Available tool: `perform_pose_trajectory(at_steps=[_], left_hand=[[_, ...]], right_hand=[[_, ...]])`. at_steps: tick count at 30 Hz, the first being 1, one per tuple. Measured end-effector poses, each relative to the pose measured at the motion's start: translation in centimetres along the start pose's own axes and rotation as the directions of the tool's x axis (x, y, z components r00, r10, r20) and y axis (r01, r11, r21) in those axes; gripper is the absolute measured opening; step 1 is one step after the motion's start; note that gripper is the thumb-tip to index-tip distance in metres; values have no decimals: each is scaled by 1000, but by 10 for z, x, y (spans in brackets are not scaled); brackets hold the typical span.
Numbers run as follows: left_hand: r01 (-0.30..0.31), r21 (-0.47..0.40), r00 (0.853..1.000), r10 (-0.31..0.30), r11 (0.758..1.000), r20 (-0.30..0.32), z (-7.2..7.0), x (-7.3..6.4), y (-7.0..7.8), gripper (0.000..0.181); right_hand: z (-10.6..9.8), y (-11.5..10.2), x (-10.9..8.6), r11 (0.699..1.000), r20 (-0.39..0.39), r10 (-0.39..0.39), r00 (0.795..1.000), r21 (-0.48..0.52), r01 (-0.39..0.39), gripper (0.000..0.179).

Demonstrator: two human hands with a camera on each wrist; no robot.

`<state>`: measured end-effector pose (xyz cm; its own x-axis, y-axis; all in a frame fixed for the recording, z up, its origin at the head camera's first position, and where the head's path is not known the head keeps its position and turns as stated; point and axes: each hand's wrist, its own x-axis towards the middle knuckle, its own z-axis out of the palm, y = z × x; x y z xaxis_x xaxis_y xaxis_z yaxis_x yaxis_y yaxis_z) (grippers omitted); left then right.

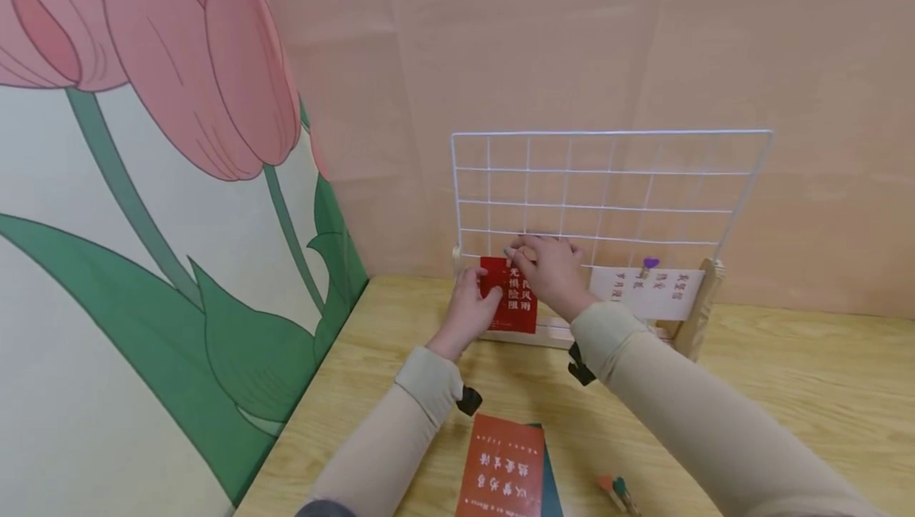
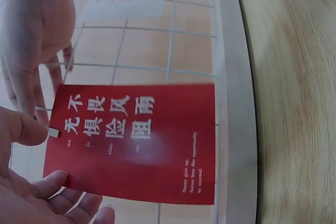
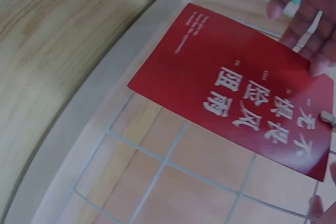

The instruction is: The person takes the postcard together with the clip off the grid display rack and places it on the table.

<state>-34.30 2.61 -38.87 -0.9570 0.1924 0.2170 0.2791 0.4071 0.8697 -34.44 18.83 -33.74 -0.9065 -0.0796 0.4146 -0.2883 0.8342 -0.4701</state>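
A red card (image 1: 509, 314) with white lettering stands against the lower left of a white wire grid (image 1: 565, 204). My left hand (image 1: 466, 306) holds the card near its left edge, its fingertips on the card's face in the left wrist view. My right hand (image 1: 554, 271) is at the card's top edge, thumb and forefinger pinching a small clip (image 3: 328, 119). Part of that clip is covered by the fingers. Further right, a white card (image 1: 636, 287) with dark lettering hangs on the grid under a clip with a purple heart (image 1: 650, 263).
The grid stands in a wooden base (image 1: 696, 314) on the wood-grain table. Nearer lie an orange-red card (image 1: 500, 465) over a dark green card (image 1: 552, 485), and small clips (image 1: 620, 491) in orange and green. Behind rises a pinkish backdrop (image 1: 572, 40); a tulip-painted wall (image 1: 179, 207) is at left.
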Motion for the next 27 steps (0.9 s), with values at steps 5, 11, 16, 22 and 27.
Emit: perform_pose_trajectory(at_steps=[5, 11, 16, 22, 27], left_hand=[[22, -22, 1000, -22, 1000, 1, -1, -3, -2, 42], [4, -50, 999, -6, 999, -42, -5, -3, -4, 33], [-28, -98, 992, 16, 995, -125, -8, -1, -6, 14], [-71, -185, 992, 50, 980, -118, -13, 3, -10, 25], [-61, -249, 997, 45, 967, -69, -17, 3, -13, 34]], right_hand=[[8, 5, -3, 998, -75, -16, 997, 58, 20, 23], [14, 5, -6, 991, -171, -2, 985, 133, 25, 21], [10, 1, -10, 983, -195, 33, 980, 185, 4, 26], [1, 2, -16, 977, -185, 50, 981, 213, -10, 26], [-6, 5, -23, 952, -154, 43, 987, 307, 7, 21]])
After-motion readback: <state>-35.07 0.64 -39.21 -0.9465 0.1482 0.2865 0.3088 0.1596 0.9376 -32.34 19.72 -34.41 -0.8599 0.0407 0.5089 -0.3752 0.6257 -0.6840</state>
